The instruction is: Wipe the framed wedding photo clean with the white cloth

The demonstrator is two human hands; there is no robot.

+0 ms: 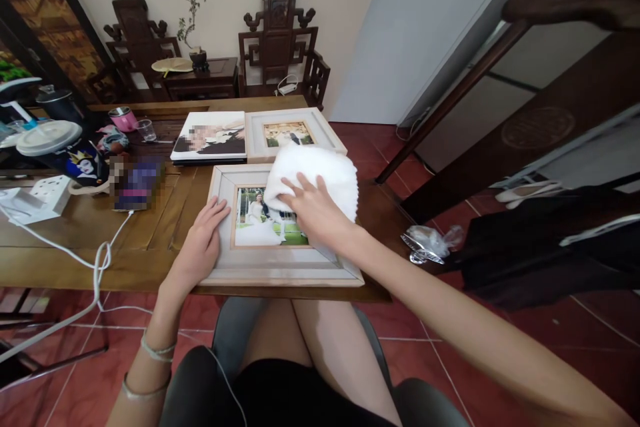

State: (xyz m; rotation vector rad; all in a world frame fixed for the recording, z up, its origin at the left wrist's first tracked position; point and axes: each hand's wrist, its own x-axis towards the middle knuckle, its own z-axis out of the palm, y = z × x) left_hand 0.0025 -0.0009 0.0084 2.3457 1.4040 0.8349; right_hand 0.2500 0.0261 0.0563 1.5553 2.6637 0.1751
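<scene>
On the brown wooden bench (160,240), a white power strip (45,199) lies toward the left; right of it, behind the near edge, the bare left hand (203,237) rests its fingers, nearly together, on the left border of a pale wooden picture frame with a grey mount and a wedding photo (265,233). That frame lies flat at the bench's near right corner. Beyond it, toward the far edge, sit a white-edged photo book with a dark cover picture (210,137) and, to its right, a second pale frame (257,137). A fluffy white cloth (320,170) covers the near frame's upper right part, the right hand (315,210) pressing on it with fingers spread; whether they also pinch it, I cannot tell. Wiping seems the step in hand; the next stroke would call for light, flat pressure, with the left hand bracing the border.
</scene>
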